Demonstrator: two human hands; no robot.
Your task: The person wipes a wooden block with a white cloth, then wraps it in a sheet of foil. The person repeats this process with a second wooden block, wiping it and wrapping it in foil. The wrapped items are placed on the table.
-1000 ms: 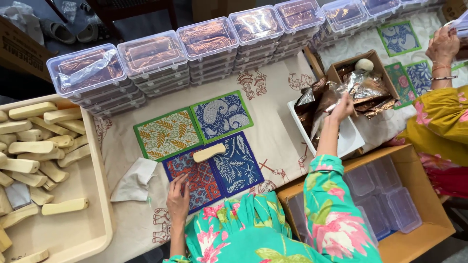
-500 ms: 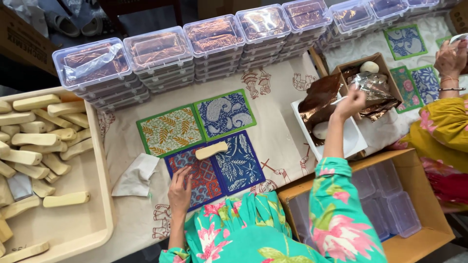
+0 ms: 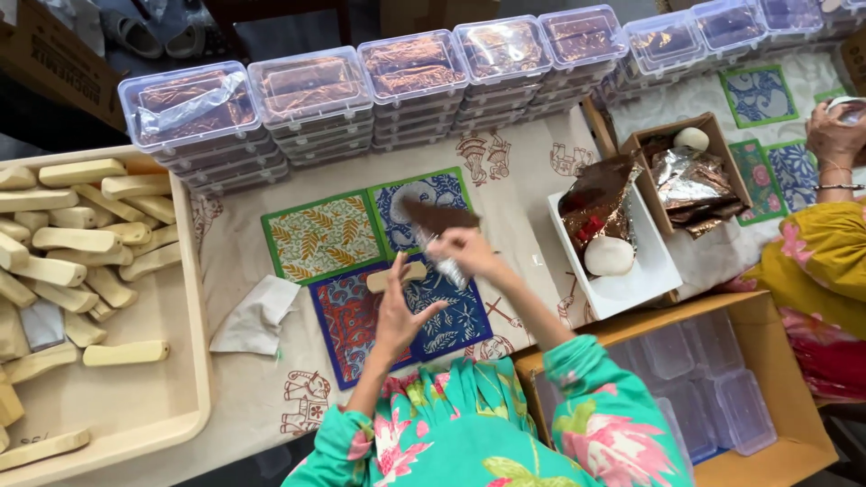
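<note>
Head view, looking down on a cloth-covered surface (image 3: pixel 262 388). Right hand (image 3: pixel 467 252) fingers clamped on a brown-and-silver foil wrapper (image 3: pixel 438 223), held above the blue patterned mat (image 3: pixel 410 311). Left hand (image 3: pixel 397 311) open, fingers spread apart, hovering just over a pale wooden-looking bar (image 3: pixel 395 277) that lies on the mat; contact can't be told. Green leaf-patterned mat (image 3: pixel 323 237) just beside the blue one. Crumpled white cloth (image 3: pixel 257 316) left of the mats. Big tray (image 3: pixel 135 406) at far left holds many pale bars. Row of stacked clear lidded boxes (image 3: pixel 311 95) with copper-coloured contents along the far edge. White tray (image 3: pixel 631 280) on the right with foil and a pale round lump; cardboard box (image 3: pixel 690 176) of foil behind it. Carton of empty clear boxes (image 3: pixel 722 397) lower right. Another person's hand (image 3: pixel 834 135), yellow sleeve, at right edge.
</note>
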